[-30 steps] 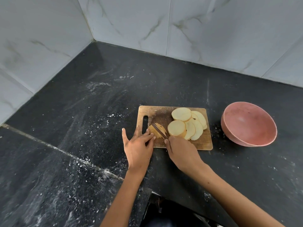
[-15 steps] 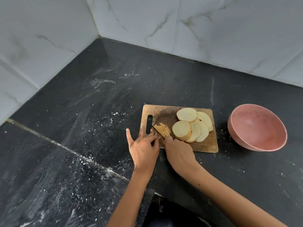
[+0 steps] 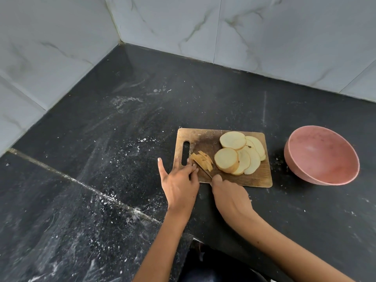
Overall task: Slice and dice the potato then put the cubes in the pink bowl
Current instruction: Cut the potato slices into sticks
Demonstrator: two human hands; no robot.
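Gripping knife (image 3: 204,170) — right hand (image 3: 230,195); left hand (image 3: 179,180) steadies (seemingly flat-fingered) potato strips (image 3: 202,159).

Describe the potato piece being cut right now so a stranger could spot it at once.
Find the wooden cutting board on the black counter, left of the pink bowl. Near its handle slot lies a small stack of thin strips under the knife, unlike the big round slices fanned out beside it.

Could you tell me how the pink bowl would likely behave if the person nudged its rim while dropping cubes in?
The pink bowl looks empty and already sits tilted, so it would probably rock or slide easily on the smooth dark counter. Its rounded underside suggests that it could tip further.
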